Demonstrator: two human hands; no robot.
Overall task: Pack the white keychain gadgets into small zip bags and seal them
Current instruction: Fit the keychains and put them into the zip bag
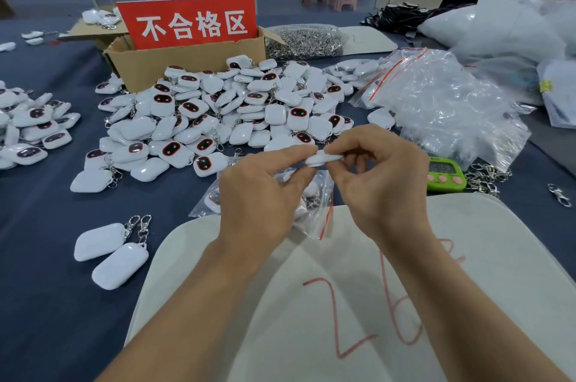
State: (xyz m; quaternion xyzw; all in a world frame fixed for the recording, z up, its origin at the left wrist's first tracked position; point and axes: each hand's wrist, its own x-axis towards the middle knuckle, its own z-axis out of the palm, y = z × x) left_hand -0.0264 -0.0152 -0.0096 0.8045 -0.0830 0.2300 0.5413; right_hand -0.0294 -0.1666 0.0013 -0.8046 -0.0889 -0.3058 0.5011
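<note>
left hand (265, 194) and right hand (383, 182) each pinch an end of one white keychain gadget (322, 158), held edge-on above the counter (46, 303); a red-striped zip bag (318, 210) shows just beneath; behind the gadget heap (237, 107), a red sign (190, 23) in a cardboard box (174, 66) reads 不合格区; the white sheet (343, 303) bears a red "26"

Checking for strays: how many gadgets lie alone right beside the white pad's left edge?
2. One gadget lies left of the pad; the other gadget lies beside it, nearer the camera. Both show plain white sides, clips pointing away. None seems hidden there.
</note>
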